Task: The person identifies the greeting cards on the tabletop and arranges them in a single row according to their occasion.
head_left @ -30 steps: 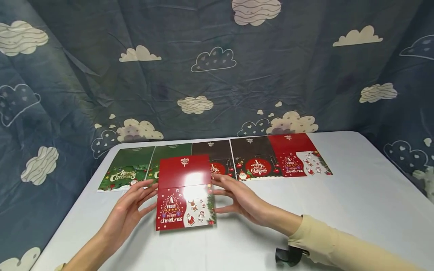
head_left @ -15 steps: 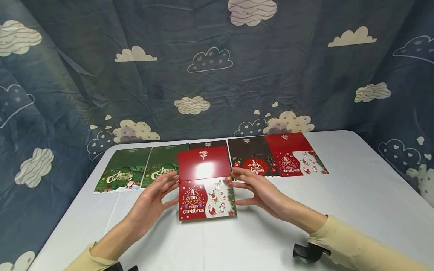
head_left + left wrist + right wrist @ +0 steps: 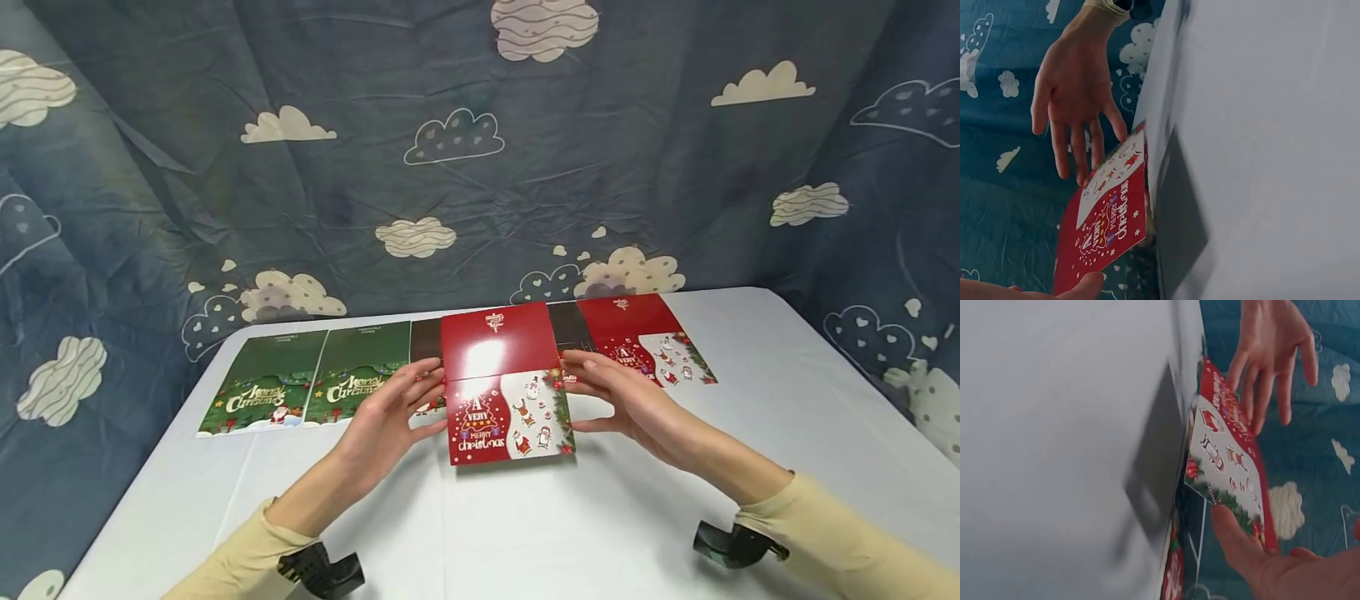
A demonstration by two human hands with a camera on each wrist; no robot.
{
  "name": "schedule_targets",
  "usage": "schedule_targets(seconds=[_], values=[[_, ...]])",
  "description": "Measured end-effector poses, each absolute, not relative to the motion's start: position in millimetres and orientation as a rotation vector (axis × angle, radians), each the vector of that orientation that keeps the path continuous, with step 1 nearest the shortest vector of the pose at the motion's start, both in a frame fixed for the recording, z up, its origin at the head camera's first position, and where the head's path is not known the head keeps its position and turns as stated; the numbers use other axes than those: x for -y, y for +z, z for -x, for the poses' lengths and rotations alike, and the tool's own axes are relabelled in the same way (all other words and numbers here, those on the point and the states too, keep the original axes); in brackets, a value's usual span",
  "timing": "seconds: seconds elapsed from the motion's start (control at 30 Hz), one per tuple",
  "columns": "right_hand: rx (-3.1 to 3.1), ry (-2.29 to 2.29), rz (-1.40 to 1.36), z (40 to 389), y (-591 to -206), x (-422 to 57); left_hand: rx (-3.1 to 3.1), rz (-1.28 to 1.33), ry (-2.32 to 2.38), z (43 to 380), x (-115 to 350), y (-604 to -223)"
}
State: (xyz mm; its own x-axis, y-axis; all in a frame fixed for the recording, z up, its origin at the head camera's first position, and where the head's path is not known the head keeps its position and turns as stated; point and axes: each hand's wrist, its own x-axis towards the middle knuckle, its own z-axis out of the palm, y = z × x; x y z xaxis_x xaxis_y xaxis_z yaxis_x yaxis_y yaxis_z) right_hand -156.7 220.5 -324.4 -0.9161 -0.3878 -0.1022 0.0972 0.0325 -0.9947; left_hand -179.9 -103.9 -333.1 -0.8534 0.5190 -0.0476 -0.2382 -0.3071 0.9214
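Note:
A red Christmas card [image 3: 510,400], unfolded, hangs tilted above the white table, its shadow apart from it in both wrist views. My left hand [image 3: 382,425] has its fingertips at the card's left edge, and my right hand [image 3: 645,408] meets the right edge. Fingers of both hands stretch out fairly straight, so the card is carried between them. From the left wrist, the right hand's palm [image 3: 1079,87] and long straight fingers show above the card [image 3: 1110,219]. The right wrist view shows a right fingertip at the greenery-printed corner of the card [image 3: 1222,450].
Behind the held card runs a row of unfolded cards: two green cards, left [image 3: 255,396] and right [image 3: 352,392], dark cards partly hidden, and another red card [image 3: 630,317] at the right end. A cloud-print curtain [image 3: 337,192] hangs behind the table [image 3: 480,542].
Both hands have carried the red card rightward and away toward the row. It now covers much of the dark cards, while the left green cards have come fully into view.

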Motion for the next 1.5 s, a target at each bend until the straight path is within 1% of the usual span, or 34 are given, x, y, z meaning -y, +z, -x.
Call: schedule_targets(seconds=[0.27,0.6,1.03,1.5], values=[[-2.108,-1.917,0.260,158.3,-318.9,-245.1,-1.484,-0.445,2.220,190.9,66.6,-331.5],[-2.230,-1.901,0.184,154.8,-309.4,-284.1,-1.372,-0.479,2.212,201.0,19.9,-330.4],[-2.314,-1.808,0.129,158.3,-304.3,-328.2,-1.286,-0.462,2.183,209.3,-24.5,-334.7],[-2.372,-1.738,0.054,167.6,-305.8,-376.8,-1.393,-0.440,2.131,214.1,-78.9,-329.1]])
